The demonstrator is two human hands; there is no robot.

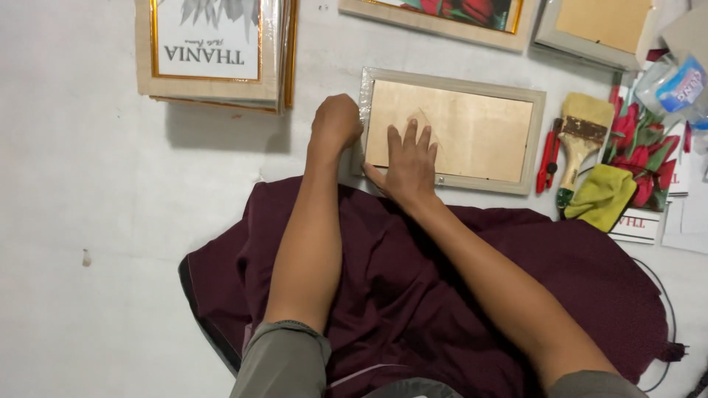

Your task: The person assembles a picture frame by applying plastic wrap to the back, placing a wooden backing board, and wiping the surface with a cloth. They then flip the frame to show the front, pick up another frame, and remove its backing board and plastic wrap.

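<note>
A picture frame lies face down on the white floor, its tan backing board facing up. My right hand presses flat on the left part of that board, fingers spread. My left hand is curled into a fist against the frame's left edge; whether it holds something I cannot tell. A dark maroon cloth covers my lap under both forearms.
A stack of framed prints lies at the upper left. More frames lie along the top. Right of the frame are a red cutter, a paintbrush, a yellow-green cloth, flower prints and a plastic bottle.
</note>
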